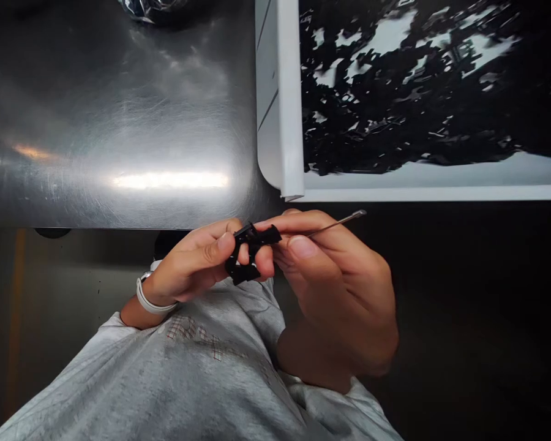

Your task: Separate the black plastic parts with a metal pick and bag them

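Observation:
A small black plastic part (244, 251) with openings through it is gripped in my left hand (202, 260), thumb on its near face and fingertips showing through and beside it. My right hand (335, 269) is closed, thumb against fingers, around a thin metal tool (340, 224). The tool's slim shaft slants up to the right and ends in a small flattened tip; its other end is hidden in my fingers. The right fingertips are close against the black part's right side; whether they touch it I cannot tell. Both hands are in front of my chest, below the table edge.
A brushed metal table (119, 122) spans the upper left, with a shiny silver wrapped object (153, 9) at its far edge. At the upper right stands a white bin (291, 122) holding many black parts (395, 116). Its near corner is just above my hands.

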Action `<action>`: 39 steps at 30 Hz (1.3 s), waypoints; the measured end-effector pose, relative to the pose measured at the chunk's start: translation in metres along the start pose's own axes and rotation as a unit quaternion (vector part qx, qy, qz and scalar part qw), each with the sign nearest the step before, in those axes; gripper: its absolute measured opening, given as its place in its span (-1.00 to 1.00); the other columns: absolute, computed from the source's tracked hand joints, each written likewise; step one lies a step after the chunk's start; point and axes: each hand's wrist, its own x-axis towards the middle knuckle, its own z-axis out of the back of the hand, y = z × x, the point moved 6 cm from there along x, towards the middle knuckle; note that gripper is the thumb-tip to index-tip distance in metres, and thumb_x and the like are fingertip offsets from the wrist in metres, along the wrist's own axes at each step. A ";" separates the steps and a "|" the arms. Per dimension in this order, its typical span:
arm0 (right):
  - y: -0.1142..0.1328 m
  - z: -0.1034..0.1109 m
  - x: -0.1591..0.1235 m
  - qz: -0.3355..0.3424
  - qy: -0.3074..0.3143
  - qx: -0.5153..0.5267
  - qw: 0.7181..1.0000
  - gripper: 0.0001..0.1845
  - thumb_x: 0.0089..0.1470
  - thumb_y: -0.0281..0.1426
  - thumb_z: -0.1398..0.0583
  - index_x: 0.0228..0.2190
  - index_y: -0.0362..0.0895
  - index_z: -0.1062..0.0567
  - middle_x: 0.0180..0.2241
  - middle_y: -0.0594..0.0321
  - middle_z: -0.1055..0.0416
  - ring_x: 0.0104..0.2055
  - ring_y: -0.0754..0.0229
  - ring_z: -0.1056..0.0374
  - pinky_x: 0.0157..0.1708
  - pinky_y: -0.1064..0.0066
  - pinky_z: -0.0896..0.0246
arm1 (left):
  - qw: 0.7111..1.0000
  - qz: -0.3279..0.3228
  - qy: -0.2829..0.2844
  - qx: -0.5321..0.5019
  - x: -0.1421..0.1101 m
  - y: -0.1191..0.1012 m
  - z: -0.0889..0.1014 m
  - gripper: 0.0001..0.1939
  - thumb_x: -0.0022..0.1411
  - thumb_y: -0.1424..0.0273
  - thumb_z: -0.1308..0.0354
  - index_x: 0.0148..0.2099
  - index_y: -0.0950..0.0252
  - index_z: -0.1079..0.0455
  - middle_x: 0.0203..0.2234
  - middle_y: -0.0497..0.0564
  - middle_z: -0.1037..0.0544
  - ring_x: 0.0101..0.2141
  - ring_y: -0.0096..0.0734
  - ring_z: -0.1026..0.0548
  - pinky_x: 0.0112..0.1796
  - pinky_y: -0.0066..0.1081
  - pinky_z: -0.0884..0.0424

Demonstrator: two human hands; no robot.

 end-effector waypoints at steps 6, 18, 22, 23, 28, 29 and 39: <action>0.000 0.003 -0.002 -0.015 -0.028 -0.012 0.999 -0.82 0.19 -0.22 -0.42 -0.31 -0.04 -0.61 -0.48 0.34 -0.56 -0.47 0.31 -0.46 -0.49 0.50 -0.46 | 0.999 0.017 -0.005 -0.030 0.003 -0.001 -0.002 -0.53 0.29 -0.02 -0.30 -0.40 0.26 -0.34 -0.47 -0.04 -0.32 -0.31 -0.34 -0.45 -0.26 -0.34 -0.47; -0.002 0.003 0.006 0.008 -0.019 -0.046 0.999 -0.74 0.21 -0.22 -0.40 -0.44 -0.04 -0.53 -0.60 0.41 -0.43 -0.61 0.36 -0.37 -0.64 0.57 -0.35 | 0.998 0.014 0.044 -0.043 0.003 0.003 -0.003 -0.60 0.37 0.03 -0.23 -0.33 0.23 -0.39 -0.46 -0.07 -0.38 -0.40 -0.39 -0.56 -0.21 -0.30 -0.56; -0.004 0.005 0.006 0.002 -0.033 -0.018 0.999 -0.74 0.23 -0.16 -0.38 -0.41 -0.04 -0.56 -0.58 0.39 -0.43 -0.60 0.33 -0.39 -0.66 0.53 -0.34 | 0.998 0.016 0.029 -0.045 0.005 0.001 -0.001 -0.59 0.34 0.02 -0.27 -0.35 0.25 -0.40 -0.43 -0.06 -0.39 -0.35 -0.42 -0.58 -0.21 -0.38 -0.57; -0.003 0.006 0.006 0.005 -0.035 -0.014 0.999 -0.74 0.22 -0.16 -0.39 -0.39 -0.04 -0.56 -0.57 0.39 -0.45 -0.60 0.33 -0.39 -0.67 0.53 -0.34 | 0.999 0.018 0.022 -0.046 0.005 0.001 -0.001 -0.58 0.33 0.02 -0.28 -0.36 0.25 -0.40 -0.43 -0.06 -0.39 -0.34 -0.42 -0.57 -0.20 -0.38 -0.57; -0.001 0.002 0.008 -0.011 -0.021 -0.026 0.999 -0.71 0.15 -0.16 -0.44 -0.38 -0.06 -0.52 -0.60 0.42 -0.45 -0.63 0.34 -0.36 -0.68 0.53 -0.32 | 0.997 0.039 0.021 -0.066 0.005 0.003 -0.001 -0.57 0.29 -0.01 -0.31 -0.35 0.25 -0.40 -0.46 -0.08 -0.38 -0.39 -0.40 -0.55 -0.24 -0.32 -0.59; -0.002 0.001 0.009 -0.015 -0.018 -0.029 0.999 -0.70 0.13 -0.17 -0.45 -0.40 -0.06 -0.51 -0.61 0.42 -0.45 -0.65 0.35 -0.34 -0.69 0.54 -0.31 | 0.996 0.041 0.025 -0.070 0.005 0.003 -0.001 -0.58 0.30 -0.01 -0.30 -0.34 0.24 -0.41 -0.46 -0.08 -0.38 -0.41 -0.39 -0.55 -0.24 -0.30 -0.59; -0.006 0.002 0.006 -0.006 -0.036 -0.025 0.999 -0.73 0.23 -0.14 -0.38 -0.35 -0.05 -0.54 -0.57 0.40 -0.43 -0.61 0.35 -0.33 -0.67 0.54 -0.24 | 0.994 0.041 0.015 -0.100 0.005 0.001 -0.002 -0.61 0.29 0.05 -0.35 -0.33 0.27 -0.44 -0.40 -0.09 -0.45 -0.34 -0.43 -0.58 -0.23 -0.41 -0.53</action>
